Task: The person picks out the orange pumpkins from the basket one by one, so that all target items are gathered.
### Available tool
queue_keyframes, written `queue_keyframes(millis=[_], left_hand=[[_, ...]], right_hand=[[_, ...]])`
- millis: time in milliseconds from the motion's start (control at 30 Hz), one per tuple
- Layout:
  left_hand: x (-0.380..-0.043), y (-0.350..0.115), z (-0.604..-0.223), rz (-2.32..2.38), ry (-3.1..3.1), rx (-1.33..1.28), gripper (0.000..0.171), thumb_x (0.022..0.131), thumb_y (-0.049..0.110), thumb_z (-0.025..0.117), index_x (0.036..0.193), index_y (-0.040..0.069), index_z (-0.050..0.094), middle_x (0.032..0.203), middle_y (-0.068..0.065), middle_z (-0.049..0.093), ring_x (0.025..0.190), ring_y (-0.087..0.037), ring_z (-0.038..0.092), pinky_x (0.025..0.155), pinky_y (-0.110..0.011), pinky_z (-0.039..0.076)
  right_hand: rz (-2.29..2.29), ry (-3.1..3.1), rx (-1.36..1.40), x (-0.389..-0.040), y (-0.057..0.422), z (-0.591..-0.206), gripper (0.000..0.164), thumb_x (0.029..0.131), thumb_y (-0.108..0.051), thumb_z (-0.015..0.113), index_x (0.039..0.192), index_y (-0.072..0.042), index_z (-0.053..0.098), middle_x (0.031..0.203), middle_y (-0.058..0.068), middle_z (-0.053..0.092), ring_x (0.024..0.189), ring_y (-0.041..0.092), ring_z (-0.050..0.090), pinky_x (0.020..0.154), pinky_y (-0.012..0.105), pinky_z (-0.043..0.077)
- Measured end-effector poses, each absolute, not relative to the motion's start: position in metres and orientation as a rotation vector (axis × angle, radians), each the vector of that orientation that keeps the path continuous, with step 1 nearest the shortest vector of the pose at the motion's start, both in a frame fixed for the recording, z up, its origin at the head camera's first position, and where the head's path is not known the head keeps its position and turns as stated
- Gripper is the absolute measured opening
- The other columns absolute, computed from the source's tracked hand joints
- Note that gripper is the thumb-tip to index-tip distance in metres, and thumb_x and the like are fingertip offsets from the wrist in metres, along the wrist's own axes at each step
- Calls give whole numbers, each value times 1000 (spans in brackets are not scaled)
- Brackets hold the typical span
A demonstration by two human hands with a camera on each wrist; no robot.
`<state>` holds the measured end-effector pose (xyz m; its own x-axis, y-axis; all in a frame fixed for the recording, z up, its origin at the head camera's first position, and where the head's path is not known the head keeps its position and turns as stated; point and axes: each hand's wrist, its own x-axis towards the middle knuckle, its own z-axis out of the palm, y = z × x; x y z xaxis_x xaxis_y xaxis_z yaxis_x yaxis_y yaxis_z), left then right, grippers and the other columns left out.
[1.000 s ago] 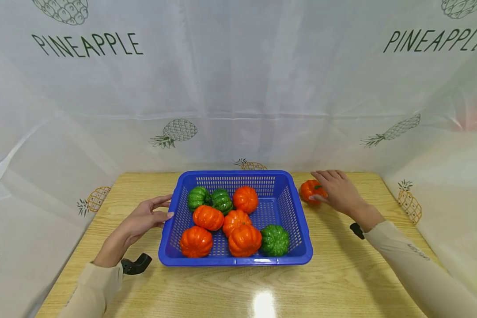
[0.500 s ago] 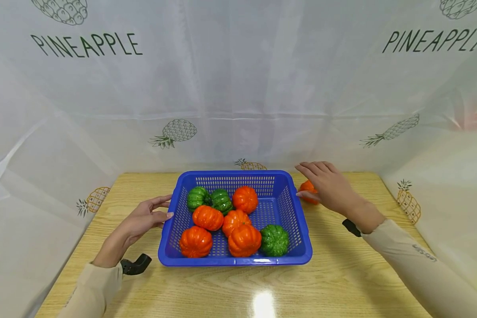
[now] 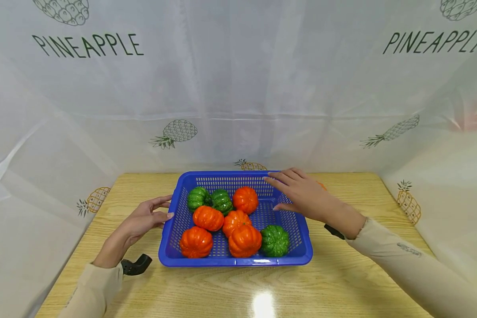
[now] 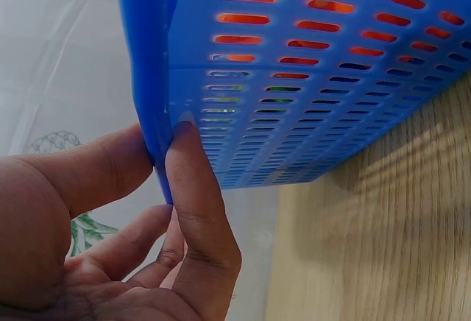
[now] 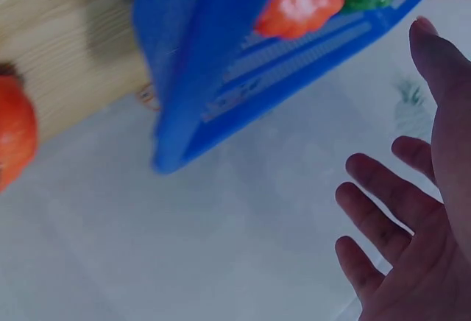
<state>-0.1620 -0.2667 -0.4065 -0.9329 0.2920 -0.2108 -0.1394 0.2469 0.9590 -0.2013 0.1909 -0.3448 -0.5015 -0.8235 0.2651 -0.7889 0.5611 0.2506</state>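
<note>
Head view: the left hand (image 3: pixel 145 217) pinches a blue basket (image 3: pixel 206 261) of vegetables (image 3: pixel 208 218) by its left rim on a wooden table (image 3: pixel 198 291), a hold best kept light and steady while the empty right hand (image 3: pixel 304 194), fingers extended, hovers over the far-right corner.

upright blue basket (image 3: pixel 235 261), orange and green vegetables (image 3: pixel 244 240) inside

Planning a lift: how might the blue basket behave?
The blue basket looks fairly stiff, since its walls stand straight. Raised only where the left hand pinches its rim, it would probably tip. The rounded orange vegetables inside might then roll.
</note>
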Motion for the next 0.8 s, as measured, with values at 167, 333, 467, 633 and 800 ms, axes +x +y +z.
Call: queue_keyframes(millis=[167,333,467,633,800], left_hand=[[-162,-267,-407,1740,2166,144,73,104,2,61,163,-11,22,144,-35,40,88,-15,74,81,-30,64],[-161,-267,-407,1745,2156,145,73,104,2,61,164,-10,21,144,-35,40,88,-15,74,81,-30,64],[-161,-268,-408,1742,2159,146,72,105,3,61,164,-10,22,144,-35,40,89,-16,74,82,-31,64],[-162,-267,-407,1740,2158,135,72,105,4,62,164,-9,22,145,-34,40,89,-16,74,82,-32,64],[-162,-267,-407,1743,2158,120,73,105,5,62,165,-8,23,145,-34,40,89,-16,74,81,-32,64]], right_hand=[[-158,-2411,1431,-196,169,-344,82,88,-54,81,151,-6,57,147,12,62,129,33,60,112,50,47],[-192,-2384,1550,-192,151,-345,82,87,-54,82,151,-10,57,147,10,62,129,31,60,113,49,47],[-280,-2364,1642,-188,139,-345,84,88,-58,79,154,-12,55,149,7,62,132,28,60,115,47,46],[-342,-2364,1748,-184,131,-345,86,88,-57,79,158,-15,51,155,2,57,137,23,57,118,43,44],[-385,-2369,1835,-180,127,-348,85,88,-55,79,158,-18,51,159,1,53,139,23,56,119,42,42]])
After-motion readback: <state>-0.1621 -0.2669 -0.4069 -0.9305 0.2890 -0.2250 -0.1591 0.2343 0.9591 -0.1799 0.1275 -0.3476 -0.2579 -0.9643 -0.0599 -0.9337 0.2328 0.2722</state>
